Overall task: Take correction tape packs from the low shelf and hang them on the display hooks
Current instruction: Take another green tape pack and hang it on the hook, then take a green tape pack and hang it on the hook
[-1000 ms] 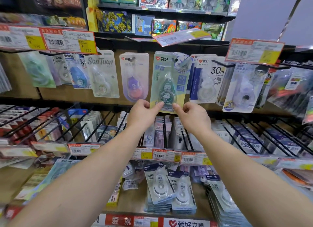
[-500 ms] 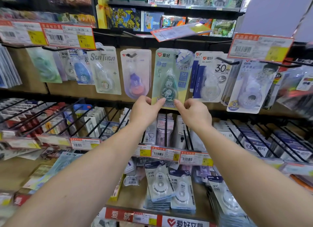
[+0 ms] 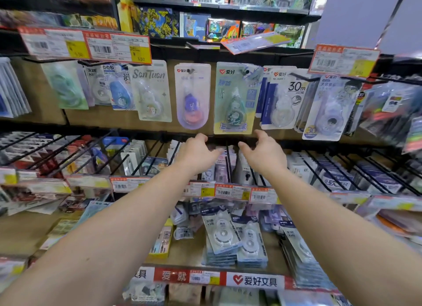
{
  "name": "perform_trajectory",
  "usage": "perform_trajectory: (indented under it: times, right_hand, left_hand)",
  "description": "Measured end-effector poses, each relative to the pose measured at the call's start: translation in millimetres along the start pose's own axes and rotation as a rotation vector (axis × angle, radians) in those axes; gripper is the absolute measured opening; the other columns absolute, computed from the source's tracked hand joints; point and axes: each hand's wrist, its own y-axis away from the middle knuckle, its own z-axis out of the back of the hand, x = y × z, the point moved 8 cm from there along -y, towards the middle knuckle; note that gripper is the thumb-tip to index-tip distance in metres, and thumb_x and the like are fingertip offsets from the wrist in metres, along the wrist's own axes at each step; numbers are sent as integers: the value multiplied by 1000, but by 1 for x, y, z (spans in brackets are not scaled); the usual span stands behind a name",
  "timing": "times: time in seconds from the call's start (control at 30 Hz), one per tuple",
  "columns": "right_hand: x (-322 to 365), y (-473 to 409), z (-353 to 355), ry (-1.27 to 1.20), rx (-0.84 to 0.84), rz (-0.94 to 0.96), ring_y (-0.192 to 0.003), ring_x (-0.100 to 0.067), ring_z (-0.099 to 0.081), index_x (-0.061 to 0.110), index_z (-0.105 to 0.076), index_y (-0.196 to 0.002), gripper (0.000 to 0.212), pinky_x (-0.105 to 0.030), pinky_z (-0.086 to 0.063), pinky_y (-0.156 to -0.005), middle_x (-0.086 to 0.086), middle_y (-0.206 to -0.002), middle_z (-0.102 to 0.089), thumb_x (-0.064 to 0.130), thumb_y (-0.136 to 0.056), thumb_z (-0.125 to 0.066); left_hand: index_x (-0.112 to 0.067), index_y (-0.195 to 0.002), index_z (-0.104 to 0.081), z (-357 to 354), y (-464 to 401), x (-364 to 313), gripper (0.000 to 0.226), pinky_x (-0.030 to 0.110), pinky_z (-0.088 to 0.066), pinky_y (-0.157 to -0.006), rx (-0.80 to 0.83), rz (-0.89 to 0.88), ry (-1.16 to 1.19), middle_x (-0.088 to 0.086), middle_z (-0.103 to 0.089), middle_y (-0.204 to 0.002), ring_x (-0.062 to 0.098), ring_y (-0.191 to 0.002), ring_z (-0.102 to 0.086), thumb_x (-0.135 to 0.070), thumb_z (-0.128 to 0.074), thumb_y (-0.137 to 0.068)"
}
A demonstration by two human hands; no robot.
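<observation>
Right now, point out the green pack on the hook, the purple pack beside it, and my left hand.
green pack (image 3: 235, 100), head view, centre of its card.
purple pack (image 3: 192, 97), head view, blister middle.
left hand (image 3: 196, 153), head view, back of hand.

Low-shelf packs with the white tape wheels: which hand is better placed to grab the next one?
Right, marginally. Both hands are empty below the green pack. The right hand sits roughly above the stack of packs; the left hand is further to the left.

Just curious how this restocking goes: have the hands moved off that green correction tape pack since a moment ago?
Yes. Both hands, left and right, have let go and dropped below the green pack, which hangs from its hook.
</observation>
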Motion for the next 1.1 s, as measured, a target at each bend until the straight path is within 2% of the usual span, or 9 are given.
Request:
perform_trajectory:
  times: [0.1,0.23,0.5,0.7,0.87,1.1]
  right_hand:
    - [11,19,-4,136,21,9,-122,-37,-51,21,-42,-145,60,-46,-45,-99,-13,-130,-59,53,-95,-48]
    - [28,48,-14,204,25,23,-127,-34,-48,27,-41,-148,61,-43,-43,-100,-9,-138,-56,55,-94,-48]
    - [49,96,-31,246,83,9,-130,-34,-43,26,-43,-145,60,-44,-38,-105,-9,-140,-52,57,-94,-48]
    - [73,129,-34,207,73,83,-136,-31,-38,28,-44,-145,60,-44,-36,-107,-5,-144,-49,56,-93,-50]
    - [92,162,-42,202,106,182,-131,-29,-43,27,-45,-144,58,-41,-37,-104,-3,-144,-51,57,-94,-47]
    - [123,207,-79,145,231,253,-131,-29,-43,28,-43,-146,57,-43,-38,-103,-3,-143,-52,55,-95,-48]
  left_hand:
    - [-19,-145,-44,6,10,7,72,45,-41,-107,-7,-69,-213,12,-52,-142,36,-132,-44,-64,-52,-90]
    - [-17,-141,-48,12,25,19,70,47,-36,-110,13,-139,-354,14,-52,-141,36,-133,-43,-66,-43,-91]
    - [-23,-143,-45,31,68,40,66,47,-29,-111,29,-154,-323,11,-45,-147,34,-138,-36,-63,-48,-91]
    - [-25,-147,-39,48,100,64,68,45,-25,-113,-4,-142,-297,7,-41,-150,31,-140,-32,-64,-47,-92]
    - [-22,-141,-45,63,137,91,63,45,-33,-109,-104,-146,-332,7,-50,-141,30,-133,-41,-61,-49,-92]
    - [-22,-139,-49,72,184,158,58,43,-34,-110,-99,-20,-335,4,-53,-139,29,-133,-42,-57,-52,-92]
